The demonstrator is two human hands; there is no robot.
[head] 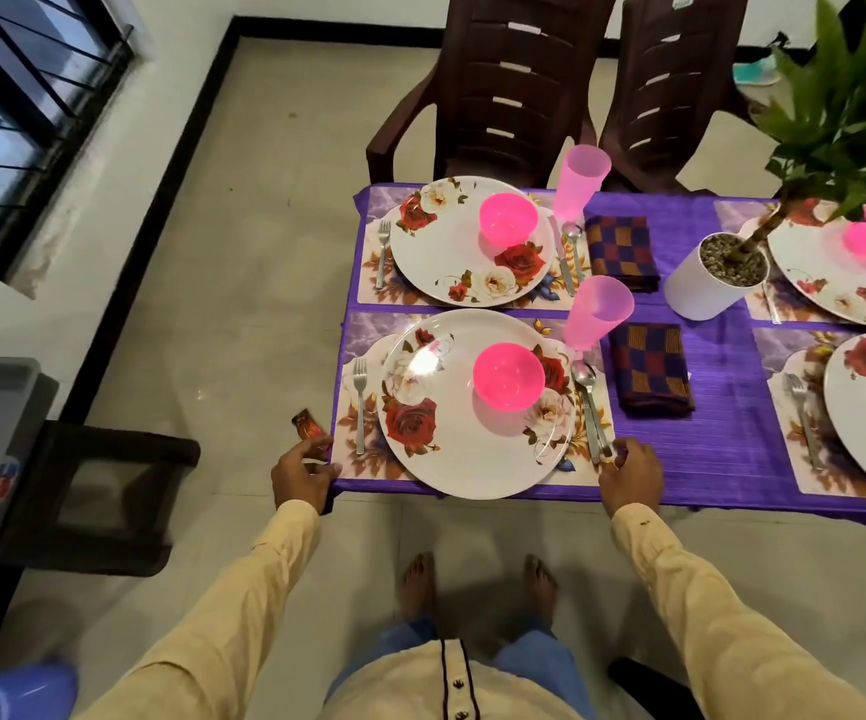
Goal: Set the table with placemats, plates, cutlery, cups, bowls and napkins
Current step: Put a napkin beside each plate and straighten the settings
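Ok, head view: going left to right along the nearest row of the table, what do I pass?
Fork → floral plate carrying a pink bowl → spoon → checked napkin → next setting's fork.

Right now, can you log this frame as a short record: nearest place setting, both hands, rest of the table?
near setting: near placemat under floral plate holding pink bowl; fork left of plate; spoon and knife right; pink cup at far right corner; checked napkin right of mat
hands: left hand grips the placemat's near left corner; right hand curled at its near right corner by the cutlery handles, grip unclear
rest: far plate set likewise; potted plant mid-table; more settings cut off at right
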